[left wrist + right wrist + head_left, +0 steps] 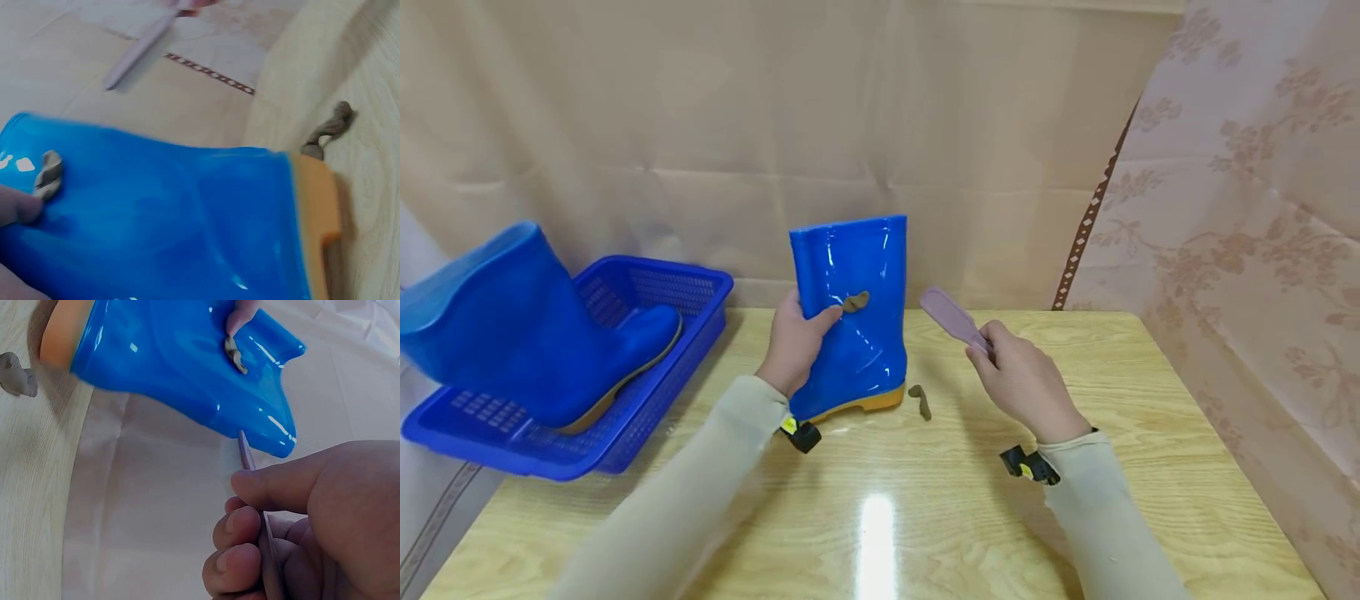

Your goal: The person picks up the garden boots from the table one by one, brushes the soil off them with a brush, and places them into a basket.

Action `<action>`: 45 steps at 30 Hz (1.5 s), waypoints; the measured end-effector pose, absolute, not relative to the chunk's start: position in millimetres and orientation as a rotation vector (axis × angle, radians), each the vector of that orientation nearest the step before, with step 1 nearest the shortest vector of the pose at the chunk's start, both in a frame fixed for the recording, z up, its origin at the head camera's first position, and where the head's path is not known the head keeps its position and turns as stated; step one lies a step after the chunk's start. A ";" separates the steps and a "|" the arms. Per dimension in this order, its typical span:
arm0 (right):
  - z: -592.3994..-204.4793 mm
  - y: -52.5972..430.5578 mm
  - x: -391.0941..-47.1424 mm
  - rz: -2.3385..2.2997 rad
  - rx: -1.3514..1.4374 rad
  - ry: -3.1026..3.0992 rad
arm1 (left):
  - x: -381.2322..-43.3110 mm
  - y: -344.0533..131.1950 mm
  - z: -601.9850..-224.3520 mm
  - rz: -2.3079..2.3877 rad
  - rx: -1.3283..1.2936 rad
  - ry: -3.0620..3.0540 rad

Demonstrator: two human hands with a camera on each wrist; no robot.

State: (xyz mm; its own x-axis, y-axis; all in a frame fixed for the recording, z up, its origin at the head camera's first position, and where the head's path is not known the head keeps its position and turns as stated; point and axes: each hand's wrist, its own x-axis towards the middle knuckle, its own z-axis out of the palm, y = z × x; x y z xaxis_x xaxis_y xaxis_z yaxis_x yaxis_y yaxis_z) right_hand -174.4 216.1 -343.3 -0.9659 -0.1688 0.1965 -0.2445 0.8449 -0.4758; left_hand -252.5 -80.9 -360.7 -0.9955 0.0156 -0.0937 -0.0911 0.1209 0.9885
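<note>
Two unreadable yellow labels (pixel 788 425), gripped boot (pixel 859 354), held scraper (pixel 950 315)

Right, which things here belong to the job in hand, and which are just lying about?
Seemingly in the job:
held boot, in the left hand
stuck lump, on that boot
spatula, in the right hand

Apparently just lying about:
loose lump, on the table
basket
other boot, in the basket

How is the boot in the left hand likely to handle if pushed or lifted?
The boot has a glossy surface, so it may feel slippery. Its shaft looks straight-sided in the left hand, so it is probably not floppy. That shaft rises tall above the sole, so a high push might tip it.
</note>
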 end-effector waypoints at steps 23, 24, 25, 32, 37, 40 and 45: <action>-348.6 211.2 -179.0 0.792 0.328 -2.748 | -242.9 -66.6 -373.5 1.876 0.476 2.484; -348.9 211.1 -179.4 0.793 0.329 -2.747 | -243.0 -71.7 -369.5 1.820 0.486 2.486; -349.1 211.0 -179.7 0.793 0.329 -2.746 | -243.1 -76.7 -365.1 1.771 0.497 2.486; -350.0 211.0 -180.1 0.792 0.343 -2.701 | -235.6 -95.8 -338.4 1.582 0.458 2.603; -351.5 206.6 -178.9 0.800 0.371 -2.671 | -226.1 -97.9 -336.9 1.580 0.442 2.674; -350.8 204.3 -178.4 0.786 0.392 -2.636 | -224.5 -98.0 -336.6 1.554 0.455 2.713; -351.8 201.3 -180.8 0.733 0.442 -2.537 | -224.1 -95.7 -333.5 1.515 0.453 2.760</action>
State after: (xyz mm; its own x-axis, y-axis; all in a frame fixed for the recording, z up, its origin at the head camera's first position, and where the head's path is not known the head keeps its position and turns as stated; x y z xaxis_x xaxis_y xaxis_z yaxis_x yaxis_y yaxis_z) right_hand -180.8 201.3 -351.8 -0.8424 -0.1738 0.5100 -0.4191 0.8063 -0.4174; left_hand -224.1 -95.7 -333.5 -0.9587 0.2280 0.1698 0.2657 0.5062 0.8205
